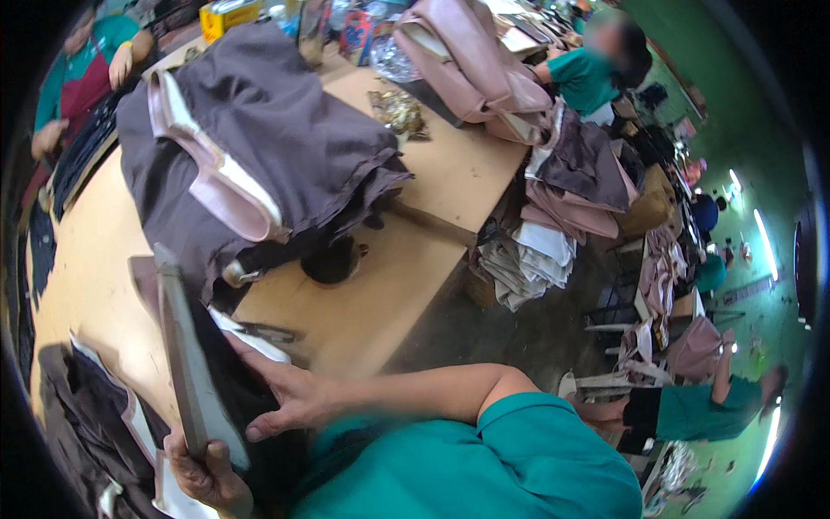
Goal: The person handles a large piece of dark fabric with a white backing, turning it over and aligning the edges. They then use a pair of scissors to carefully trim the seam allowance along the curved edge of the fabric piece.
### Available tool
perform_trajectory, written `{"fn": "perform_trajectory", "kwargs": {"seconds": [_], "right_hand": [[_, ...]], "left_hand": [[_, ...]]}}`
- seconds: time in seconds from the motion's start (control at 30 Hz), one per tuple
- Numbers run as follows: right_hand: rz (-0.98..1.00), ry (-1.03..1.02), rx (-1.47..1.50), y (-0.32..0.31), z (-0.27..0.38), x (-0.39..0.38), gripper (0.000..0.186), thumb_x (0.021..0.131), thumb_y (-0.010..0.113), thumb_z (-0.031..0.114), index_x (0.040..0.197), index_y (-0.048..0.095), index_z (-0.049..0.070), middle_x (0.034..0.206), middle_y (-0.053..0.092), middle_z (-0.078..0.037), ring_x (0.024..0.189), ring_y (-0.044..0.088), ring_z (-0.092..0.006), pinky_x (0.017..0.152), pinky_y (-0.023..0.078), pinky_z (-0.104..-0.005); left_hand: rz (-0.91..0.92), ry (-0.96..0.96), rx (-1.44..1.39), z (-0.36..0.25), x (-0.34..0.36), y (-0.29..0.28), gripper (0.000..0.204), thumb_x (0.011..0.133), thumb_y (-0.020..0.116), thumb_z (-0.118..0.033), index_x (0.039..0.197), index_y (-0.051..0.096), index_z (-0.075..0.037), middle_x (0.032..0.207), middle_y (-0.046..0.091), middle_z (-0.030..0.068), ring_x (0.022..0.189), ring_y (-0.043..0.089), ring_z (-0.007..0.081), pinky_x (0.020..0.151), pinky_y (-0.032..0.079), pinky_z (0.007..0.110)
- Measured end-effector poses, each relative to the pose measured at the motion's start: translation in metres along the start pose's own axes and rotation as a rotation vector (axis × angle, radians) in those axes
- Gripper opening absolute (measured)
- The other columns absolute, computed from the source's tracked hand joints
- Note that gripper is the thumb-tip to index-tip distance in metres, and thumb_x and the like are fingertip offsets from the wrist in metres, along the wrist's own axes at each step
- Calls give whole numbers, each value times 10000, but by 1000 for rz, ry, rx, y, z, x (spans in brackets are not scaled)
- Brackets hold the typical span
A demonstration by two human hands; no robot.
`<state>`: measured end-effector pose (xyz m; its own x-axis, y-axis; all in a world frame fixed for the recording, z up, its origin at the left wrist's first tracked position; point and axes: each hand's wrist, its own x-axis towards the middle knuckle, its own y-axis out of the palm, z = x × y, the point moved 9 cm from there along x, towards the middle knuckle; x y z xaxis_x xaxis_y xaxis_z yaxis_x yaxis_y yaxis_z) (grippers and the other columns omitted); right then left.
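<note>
My left hand (212, 474) is closed on the lower end of a dark piece with a long, stiff pale-grey strip (194, 363); its thumb and fingers pinch the strip. My right hand (290, 394) rests against the black part (218, 359) of this piece, thumb spread away from the stretched fingers, whose tips are partly hidden. Beyond the piece lies a stack of dark purple-grey fabric (268, 121), with a pink, curved, pale-edged bag part (212, 169) on top. A dark round cup or bowl (331, 264) stands beside the stack.
More dark pieces with pale edging (86, 424) lie at the lower left. Pink bag parts (471, 69) pile at the far side of the tan table (354, 324). Folded grey cloth (527, 264) sits beyond its right edge. Co-workers in green (588, 78) are nearby.
</note>
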<state>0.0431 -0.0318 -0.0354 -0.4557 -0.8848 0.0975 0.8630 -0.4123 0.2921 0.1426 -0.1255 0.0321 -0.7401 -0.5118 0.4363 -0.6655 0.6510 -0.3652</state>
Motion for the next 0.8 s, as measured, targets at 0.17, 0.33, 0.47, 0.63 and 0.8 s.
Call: {"fn": "perform_trajectory", "kwargs": {"seconds": [0.17, 0.33, 0.47, 0.63, 0.8], "right_hand": [[34, 67, 121, -25, -11, -38, 641, 749, 655, 131, 1275, 323, -28, 1232, 437, -107, 1133, 377, -157, 975, 302, -308], [-308, -369, 7, -137, 126, -124, 361, 795, 586, 66, 1129, 473, -11, 1054, 560, -84, 988, 487, -157, 874, 392, -301], [-1098, -618, -128, -269, 189, -283, 317, 794, 538, 158, 1043, 517, -36, 929, 594, -122, 792, 570, -218, 708, 473, -308], [-1530, -783, -479, -333, 261, -396, 125, 653, 602, -31, 767, 650, -44, 839, 636, -105, 803, 581, -170, 783, 436, -308], [-1670, -789, -728, -376, 330, -436, 203, 612, 563, 97, 743, 636, -40, 780, 619, -83, 754, 567, -180, 758, 429, -300]], "left_hand": [[361, -173, -460, -35, 13, 71, 442, 796, 618, -295, 1039, 451, 35, 895, 494, 60, 834, 458, 141, 773, 367, 266], [368, 111, -425, -81, 20, 146, 865, 731, 682, -393, 1318, 215, 37, 1146, 467, 173, 1025, 476, 236, 895, 353, 345], [764, 200, -541, -111, 25, 251, 630, 686, 730, -267, 1168, 438, 14, 1089, 543, 217, 950, 551, 319, 774, 451, 362], [950, 272, -37, -58, 0, 379, 522, 696, 672, -92, 1170, 457, -62, 1125, 524, 143, 1010, 509, 331, 854, 419, 376], [738, 400, 292, -5, -15, 446, 569, 683, 660, -75, 1200, 429, -116, 1277, 396, 59, 1165, 354, 351, 963, 328, 426]]}}
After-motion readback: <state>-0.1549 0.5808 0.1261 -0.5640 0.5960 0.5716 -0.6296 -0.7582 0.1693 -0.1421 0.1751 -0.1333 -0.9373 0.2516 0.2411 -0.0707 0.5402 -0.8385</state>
